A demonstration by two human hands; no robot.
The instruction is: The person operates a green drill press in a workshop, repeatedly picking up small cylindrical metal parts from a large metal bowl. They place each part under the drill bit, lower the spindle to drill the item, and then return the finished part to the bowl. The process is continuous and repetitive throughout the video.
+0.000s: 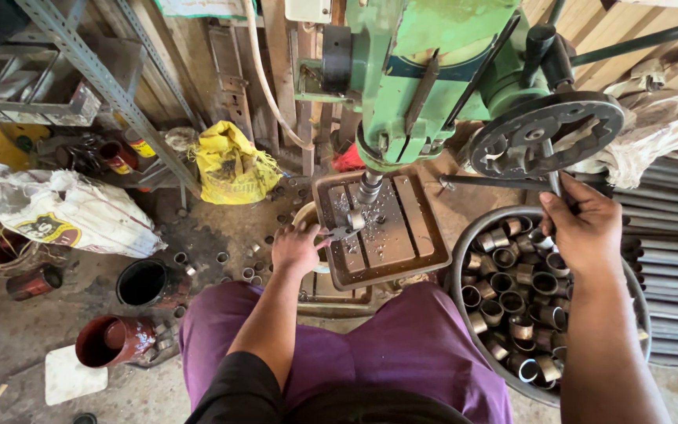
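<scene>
A green drill press point(425, 71) stands in front of me, its bit point(368, 188) lowered over the brown slotted table point(417, 235). My left hand point(296, 247) grips pliers point(339, 233) that clamp a short metal ring point(355, 221) under the bit. My right hand point(582, 228) is closed around the thin feed handle rod point(552, 184) below the dark spoked wheel point(544, 135). Purple trousers cover my lap at the bottom.
A round metal basin point(512, 216) full of several short metal rings sits at my right. Loose rings lie on the floor at left near a yellow bag point(233, 165), a white sack point(68, 208), red-brown tins point(111, 339) and a black tin point(143, 283). Steel rods point(668, 235) lie far right.
</scene>
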